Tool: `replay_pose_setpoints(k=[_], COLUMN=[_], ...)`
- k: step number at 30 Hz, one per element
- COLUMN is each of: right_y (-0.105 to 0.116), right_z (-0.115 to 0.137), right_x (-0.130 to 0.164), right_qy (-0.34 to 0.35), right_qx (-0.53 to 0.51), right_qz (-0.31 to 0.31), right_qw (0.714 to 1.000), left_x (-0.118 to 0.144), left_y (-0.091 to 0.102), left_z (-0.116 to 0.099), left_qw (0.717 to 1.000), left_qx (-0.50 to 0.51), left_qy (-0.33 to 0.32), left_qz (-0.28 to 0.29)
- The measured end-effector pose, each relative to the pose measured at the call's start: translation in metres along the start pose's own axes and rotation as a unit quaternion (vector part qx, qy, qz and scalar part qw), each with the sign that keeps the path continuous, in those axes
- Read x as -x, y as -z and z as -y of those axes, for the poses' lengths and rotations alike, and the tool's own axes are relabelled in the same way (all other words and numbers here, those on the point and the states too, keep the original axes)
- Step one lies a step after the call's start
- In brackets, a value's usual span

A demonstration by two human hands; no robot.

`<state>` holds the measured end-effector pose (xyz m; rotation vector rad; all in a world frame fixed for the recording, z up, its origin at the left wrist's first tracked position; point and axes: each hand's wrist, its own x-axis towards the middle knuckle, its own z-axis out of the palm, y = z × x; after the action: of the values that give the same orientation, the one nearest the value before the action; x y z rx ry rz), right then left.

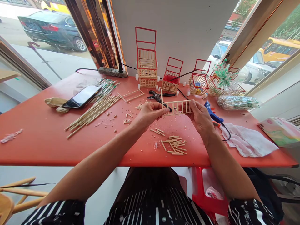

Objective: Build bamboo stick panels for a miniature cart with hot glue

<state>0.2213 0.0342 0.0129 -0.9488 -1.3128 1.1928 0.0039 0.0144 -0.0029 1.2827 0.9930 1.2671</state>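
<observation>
Head view: left hand (pixel 150 114) and right hand (pixel 199 117) pinch the stick frame (pixel 177 107) closed-fingered; keep it level above the cut sticks (pixel 174 145).

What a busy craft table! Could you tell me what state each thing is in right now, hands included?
Left hand: pinching the stick frame's left end.
Right hand: gripping the frame's right end.
Stick frame: held off the table, ladder-like, one upright sticking up.
Phone: lying flat, screen dark.
Glue gun: lying down, corded.
Cutters: lying on the table.
Short sticks: loose pile.
Tallest cart: standing upright.
</observation>
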Motion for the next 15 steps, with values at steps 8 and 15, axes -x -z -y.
replay_pose_setpoints(k=[8, 15], right_y=[0.0025, 0.0021], right_z=[-0.0014, -0.0009], right_x=[-0.0004, -0.0001], right_qy=[0.006, 0.015], right_qx=[0.001, 0.013], right_qz=[0.006, 0.004], right_qw=[1.000, 1.000], left_x=[0.0007, 0.0009], left_y=[-0.0008, -0.0012], left_z=[-0.0020, -0.0029], left_qw=[1.000, 1.000], left_qx=[-0.009, -0.005], left_qy=[-0.002, -0.002], left_qz=[-0.002, 0.008])
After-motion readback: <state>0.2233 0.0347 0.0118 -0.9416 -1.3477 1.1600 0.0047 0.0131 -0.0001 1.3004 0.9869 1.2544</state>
